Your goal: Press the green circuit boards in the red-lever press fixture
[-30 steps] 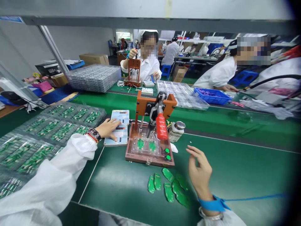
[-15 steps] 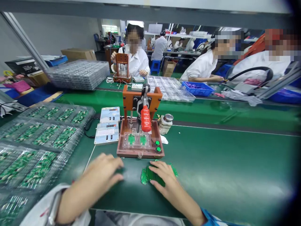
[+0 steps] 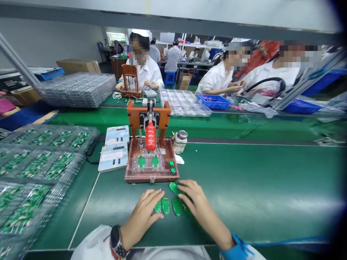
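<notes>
Several small green circuit boards (image 3: 166, 205) lie loose on the green work surface in front of me. My left hand (image 3: 146, 209) rests over the left edge of this group, thumb apart from the outstretched fingers. On the other side, my right hand (image 3: 195, 200) spreads its fingers over more boards, partly hiding them; one board (image 3: 176, 206) shows beside its fingertips. Just beyond both hands stands a test fixture (image 3: 151, 177) with a red lever handle (image 3: 150, 136). Two green boards (image 3: 141, 161) sit in its clear holder, and two green buttons (image 3: 171, 163) are at its right.
Stacked clear trays (image 3: 62, 162) full of boards fill the left side. Two meter boxes (image 3: 113, 157) adjoin the fixture's left, and a capped bottle (image 3: 180, 141) its right. Co-workers sit across the bench near a blue basket (image 3: 214, 102). A shelf edge (image 3: 173, 25) crosses overhead.
My left hand has moved right, over to the boards. The boards under my right hand are now spread apart. The red meter digits have gone dark. The whole view has shifted somewhat.
</notes>
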Motion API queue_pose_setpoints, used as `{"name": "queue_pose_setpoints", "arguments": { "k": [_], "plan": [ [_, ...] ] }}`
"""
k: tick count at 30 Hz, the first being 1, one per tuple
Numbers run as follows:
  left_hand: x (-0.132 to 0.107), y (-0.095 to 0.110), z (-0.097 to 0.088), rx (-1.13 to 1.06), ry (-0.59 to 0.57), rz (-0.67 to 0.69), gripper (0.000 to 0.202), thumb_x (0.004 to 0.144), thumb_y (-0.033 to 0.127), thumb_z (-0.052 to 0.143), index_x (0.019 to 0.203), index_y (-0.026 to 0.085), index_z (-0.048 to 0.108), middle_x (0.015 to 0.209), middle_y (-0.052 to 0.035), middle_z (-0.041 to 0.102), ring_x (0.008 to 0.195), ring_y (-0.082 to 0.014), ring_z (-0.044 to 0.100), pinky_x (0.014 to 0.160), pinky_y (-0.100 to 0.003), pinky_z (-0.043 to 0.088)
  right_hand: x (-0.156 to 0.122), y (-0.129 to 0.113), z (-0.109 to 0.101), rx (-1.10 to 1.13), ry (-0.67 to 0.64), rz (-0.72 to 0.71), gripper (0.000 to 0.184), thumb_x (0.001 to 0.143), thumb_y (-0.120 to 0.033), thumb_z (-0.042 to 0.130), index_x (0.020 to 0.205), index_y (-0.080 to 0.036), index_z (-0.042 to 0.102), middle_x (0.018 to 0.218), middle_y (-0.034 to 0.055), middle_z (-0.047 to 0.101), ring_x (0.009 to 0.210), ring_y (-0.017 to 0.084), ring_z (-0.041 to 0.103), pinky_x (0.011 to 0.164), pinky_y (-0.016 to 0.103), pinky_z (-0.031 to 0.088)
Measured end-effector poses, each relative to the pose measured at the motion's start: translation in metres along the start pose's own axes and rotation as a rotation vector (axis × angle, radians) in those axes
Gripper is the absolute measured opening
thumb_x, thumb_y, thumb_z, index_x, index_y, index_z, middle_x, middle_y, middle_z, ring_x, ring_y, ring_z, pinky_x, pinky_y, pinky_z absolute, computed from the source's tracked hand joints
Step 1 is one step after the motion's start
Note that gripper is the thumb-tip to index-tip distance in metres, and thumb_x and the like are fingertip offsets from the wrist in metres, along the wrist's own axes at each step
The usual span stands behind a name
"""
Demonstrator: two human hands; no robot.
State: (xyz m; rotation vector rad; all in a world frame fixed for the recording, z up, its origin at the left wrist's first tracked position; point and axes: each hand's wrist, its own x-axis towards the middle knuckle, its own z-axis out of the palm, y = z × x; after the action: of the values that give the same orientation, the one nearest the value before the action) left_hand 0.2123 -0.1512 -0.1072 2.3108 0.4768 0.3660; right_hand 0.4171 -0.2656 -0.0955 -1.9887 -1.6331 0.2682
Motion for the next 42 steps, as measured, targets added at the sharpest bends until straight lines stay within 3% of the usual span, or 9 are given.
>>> {"name": "queue_pose_setpoints", "arguments": {
  "k": [4,7,11,19,26,32,35,39,42],
  "plan": [
    [0.006,0.003,0.004,-0.015,0.03,-0.003,0.065,0.071,0.009,0.079,0.13,0.024,0.055,0.132,-0.0083,0.058,0.12,-0.0249,0.051,0.101,-0.044,0.047,0.006,0.019,-0.002,-0.01,0.082,0.112,0.018,0.089,-0.012,0.052,0.097,-0.016,0.068,0.102,0.0104,0.066,0.098,0.025,0.058,0.086,0.041,0.046],
    [0.011,0.008,0.006,0.001,0.038,-0.017,0.062,0.069,0.011,0.08,0.126,0.022,0.058,0.129,-0.0089,0.059,0.117,-0.0251,0.052,0.1,-0.044,0.047,0.013,0.013,0.004,0.002,0.069,0.142,0.013,0.084,-0.013,0.062,0.094,-0.019,0.068,0.098,0.0073,0.067,0.096,0.025,0.057,0.082,0.039,0.045],
    [0.013,0.015,0.007,0.081,0.029,-0.04,0.063,0.067,0.02,0.084,0.125,0.02,0.059,0.129,-0.0108,0.06,0.115,-0.0296,0.052,0.097,-0.052,0.046,0.019,-0.001,0.012,0.038,0.051,0.172,0.026,0.075,-0.007,0.07,0.098,-0.019,0.067,0.091,0.0052,0.065,0.092,0.024,0.055,0.079,0.037,0.042],
    [0.018,0.024,0.012,0.135,0.021,0.003,0.047,0.077,0.016,0.076,0.121,0.02,0.062,0.124,-0.0088,0.064,0.102,-0.0252,0.055,0.088,-0.045,0.048,0.021,0.002,0.003,0.222,0.05,0.205,0.016,0.077,-0.007,0.059,0.084,-0.018,0.068,0.074,0.002,0.062,0.079,0.02,0.058,0.074,0.032,0.045],
    [0.004,0.004,-0.003,0.115,0.044,-0.035,0.041,0.08,0.021,0.073,0.12,0.025,0.065,0.125,-0.0079,0.064,0.1,-0.0258,0.055,0.087,-0.046,0.047,0.02,-0.012,-0.016,0.396,-0.019,0.099,0.022,0.089,-0.013,0.049,0.093,-0.018,0.07,0.089,0.0055,0.065,0.081,0.016,0.062,0.067,0.025,0.048],
    [-0.012,-0.014,-0.012,0.121,0.085,-0.068,0.041,0.081,0.026,0.072,0.121,0.027,0.065,0.126,-0.0084,0.064,0.1,-0.0266,0.056,0.087,-0.047,0.047,0.028,-0.04,-0.002,0.394,-0.213,-0.068,0.018,0.082,-0.005,0.064,0.086,-0.02,0.072,0.087,0.0007,0.069,0.082,0.014,0.065,0.078,0.024,0.048],
    [-0.016,-0.018,-0.01,0.157,0.093,-0.06,0.043,0.083,0.026,0.07,0.126,0.027,0.061,0.129,-0.0092,0.061,0.103,-0.0272,0.056,0.088,-0.047,0.047,0.028,-0.032,0.0,0.298,-0.189,-0.055,0.018,0.083,-0.006,0.064,0.091,-0.021,0.071,0.093,0.0021,0.07,0.091,0.017,0.063,0.086,0.031,0.044],
    [-0.016,-0.008,-0.009,0.271,0.104,0.026,0.042,0.088,0.026,0.064,0.13,0.024,0.056,0.137,-0.0099,0.054,0.118,-0.0293,0.051,0.094,-0.05,0.045,0.018,-0.004,-0.017,0.166,-0.091,0.04,0.022,0.089,-0.006,0.052,0.093,-0.019,0.069,0.097,0.0064,0.069,0.093,0.021,0.06,0.084,0.036,0.044],
    [-0.011,0.012,-0.008,0.351,-0.027,0.165,0.044,0.091,0.024,0.059,0.134,0.022,0.05,0.142,-0.0073,0.05,0.129,-0.0273,0.045,0.1,-0.049,0.042,0.007,0.008,-0.026,0.093,-0.085,0.083,0.017,0.086,-0.008,0.057,0.092,-0.019,0.069,0.095,0.0069,0.068,0.092,0.022,0.059,0.084,0.037,0.045]
  ]
}}
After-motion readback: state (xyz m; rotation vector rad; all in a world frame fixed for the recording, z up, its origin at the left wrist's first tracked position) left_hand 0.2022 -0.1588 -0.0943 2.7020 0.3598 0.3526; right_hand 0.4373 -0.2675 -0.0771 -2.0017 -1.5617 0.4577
